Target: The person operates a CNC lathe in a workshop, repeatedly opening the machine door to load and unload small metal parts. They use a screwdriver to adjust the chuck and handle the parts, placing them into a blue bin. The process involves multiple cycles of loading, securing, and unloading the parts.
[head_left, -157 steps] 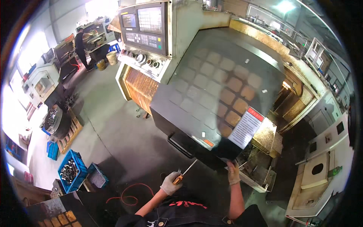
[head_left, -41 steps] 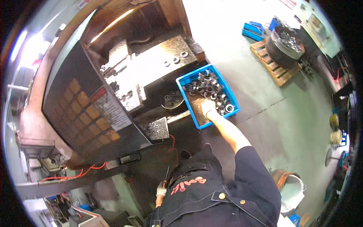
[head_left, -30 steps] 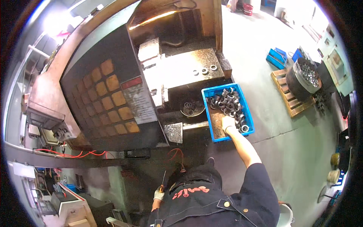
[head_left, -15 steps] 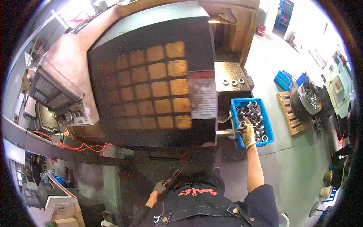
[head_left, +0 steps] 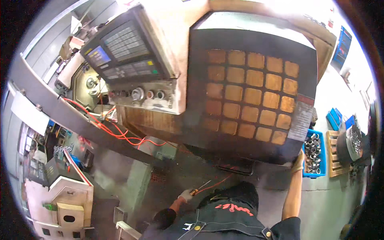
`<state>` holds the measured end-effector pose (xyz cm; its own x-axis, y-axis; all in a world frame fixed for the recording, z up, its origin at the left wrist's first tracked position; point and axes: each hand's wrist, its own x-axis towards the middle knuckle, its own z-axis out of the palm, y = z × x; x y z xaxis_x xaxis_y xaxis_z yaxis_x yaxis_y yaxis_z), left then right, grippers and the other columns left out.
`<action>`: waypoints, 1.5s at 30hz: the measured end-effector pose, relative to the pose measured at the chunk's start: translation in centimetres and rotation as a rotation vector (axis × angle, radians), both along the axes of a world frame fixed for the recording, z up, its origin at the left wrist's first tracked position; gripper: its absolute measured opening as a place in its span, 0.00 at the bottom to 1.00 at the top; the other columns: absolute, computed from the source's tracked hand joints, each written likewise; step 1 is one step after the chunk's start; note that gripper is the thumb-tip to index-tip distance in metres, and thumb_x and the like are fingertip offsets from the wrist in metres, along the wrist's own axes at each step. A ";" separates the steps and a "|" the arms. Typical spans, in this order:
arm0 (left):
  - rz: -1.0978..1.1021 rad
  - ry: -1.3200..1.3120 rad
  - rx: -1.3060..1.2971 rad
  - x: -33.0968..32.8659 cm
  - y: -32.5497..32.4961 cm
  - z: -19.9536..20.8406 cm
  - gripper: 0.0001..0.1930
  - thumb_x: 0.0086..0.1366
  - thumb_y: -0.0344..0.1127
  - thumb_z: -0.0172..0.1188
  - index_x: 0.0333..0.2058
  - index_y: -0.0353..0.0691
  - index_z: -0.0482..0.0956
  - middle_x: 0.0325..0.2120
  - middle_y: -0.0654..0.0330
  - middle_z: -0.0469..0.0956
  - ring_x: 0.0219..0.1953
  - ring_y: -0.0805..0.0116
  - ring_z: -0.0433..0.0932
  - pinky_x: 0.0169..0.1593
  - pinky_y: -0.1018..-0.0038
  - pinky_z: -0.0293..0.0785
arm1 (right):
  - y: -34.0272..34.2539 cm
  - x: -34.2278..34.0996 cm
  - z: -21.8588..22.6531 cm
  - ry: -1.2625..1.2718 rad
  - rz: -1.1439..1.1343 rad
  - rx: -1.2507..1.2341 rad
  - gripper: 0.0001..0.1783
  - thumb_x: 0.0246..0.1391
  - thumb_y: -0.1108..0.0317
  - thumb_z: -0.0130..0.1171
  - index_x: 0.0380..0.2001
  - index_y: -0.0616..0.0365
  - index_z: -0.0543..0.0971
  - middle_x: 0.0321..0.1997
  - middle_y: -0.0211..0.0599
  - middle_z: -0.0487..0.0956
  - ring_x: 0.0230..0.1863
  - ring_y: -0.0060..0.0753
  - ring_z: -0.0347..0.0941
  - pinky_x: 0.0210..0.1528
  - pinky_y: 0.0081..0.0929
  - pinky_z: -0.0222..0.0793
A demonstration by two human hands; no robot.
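My left hand (head_left: 186, 196), in a pale glove, is closed around an air blow gun (head_left: 194, 192) with an orange body and a thin metal nozzle. A red hose (head_left: 216, 185) runs from it toward the machine. My right hand (head_left: 297, 163), also gloved, is raised at the lower right edge of the dark machine door (head_left: 196, 108). It is between that edge and a blue crate (head_left: 320, 175). Its fingers are blurred and partly hidden, so I cannot make out their grip. Metal rings (head_left: 313, 150) fill the crate, which the door partly covers.
Left of the door stands a control panel (head_left: 128, 44) with a lit screen, buttons and knobs. Orange-red hose (head_left: 116, 134) loops over a grey beam (head_left: 84, 128). To the right, a drum (head_left: 347, 146) of metal parts stands by a wooden pallet (head_left: 332, 154). A beige machine (head_left: 64, 192) is at lower left.
My view has turned left, bringing the control panel in. My right hand has left the crate for the door's edge. The door now hides the ledge with rings. My left hand still holds the blow gun.
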<state>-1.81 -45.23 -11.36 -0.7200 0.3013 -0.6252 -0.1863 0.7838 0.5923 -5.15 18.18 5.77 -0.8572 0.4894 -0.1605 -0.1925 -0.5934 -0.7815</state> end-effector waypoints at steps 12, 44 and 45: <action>0.534 0.464 0.534 4.2 1.3 1.2 0.25 0.55 0.43 0.62 0.47 0.35 0.70 0.33 0.57 0.76 0.37 0.62 0.76 0.43 0.71 0.72 | -18.1 -5.2 2.9 -0.160 0.030 0.113 0.21 0.52 0.52 0.48 0.48 0.46 0.73 0.45 0.25 0.73 0.47 0.31 0.69 0.42 0.39 0.71; 0.474 0.487 -0.014 -22.7 25.8 20.8 0.23 0.55 0.49 0.59 0.47 0.46 0.74 0.33 0.47 0.79 0.39 0.49 0.78 0.40 0.62 0.73 | -16.1 -54.3 -3.5 -0.314 0.318 0.072 0.17 0.51 0.60 0.56 0.43 0.55 0.69 0.37 0.37 0.74 0.35 0.33 0.69 0.37 0.32 0.66; 0.502 0.528 -0.010 -22.9 26.0 20.5 0.21 0.55 0.45 0.61 0.47 0.45 0.74 0.30 0.52 0.80 0.35 0.54 0.80 0.38 0.66 0.73 | -16.6 -55.6 -3.3 -0.314 0.275 0.158 0.17 0.49 0.61 0.59 0.40 0.54 0.70 0.33 0.36 0.73 0.31 0.31 0.68 0.32 0.31 0.66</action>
